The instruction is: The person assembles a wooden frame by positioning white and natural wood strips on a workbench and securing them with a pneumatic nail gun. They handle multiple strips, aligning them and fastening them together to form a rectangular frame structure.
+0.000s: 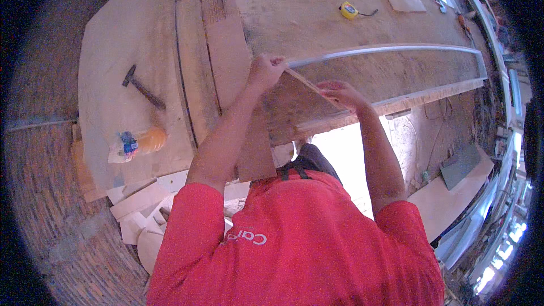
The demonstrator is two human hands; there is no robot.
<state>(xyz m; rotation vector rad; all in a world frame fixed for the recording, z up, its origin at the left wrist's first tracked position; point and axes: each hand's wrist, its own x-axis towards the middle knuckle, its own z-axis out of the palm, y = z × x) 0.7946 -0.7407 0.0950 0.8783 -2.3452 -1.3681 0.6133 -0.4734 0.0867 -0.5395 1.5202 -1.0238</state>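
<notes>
A thin wooden strip [310, 85] runs slantwise between my two hands above the workbench. My left hand [266, 72] is closed on its far end, beside the corner of a long pale-edged strip [385, 51]. Around the nearer end, the fingers of my right hand [343, 95] are bent and grip it. Both hands are over a long narrow frame whose near rail [396, 102] lies along the bench's front edge. A brown flat board [229, 51] passes beneath my left forearm.
On the left lie a hammer [144, 89] and an orange bottle [150, 140] with a blue part. A yellow tape measure [348, 10] sits farther back, near a pale board piece [405, 1]. Board offcuts [144, 201] are piled at lower left; more boards [459, 184] lean at right.
</notes>
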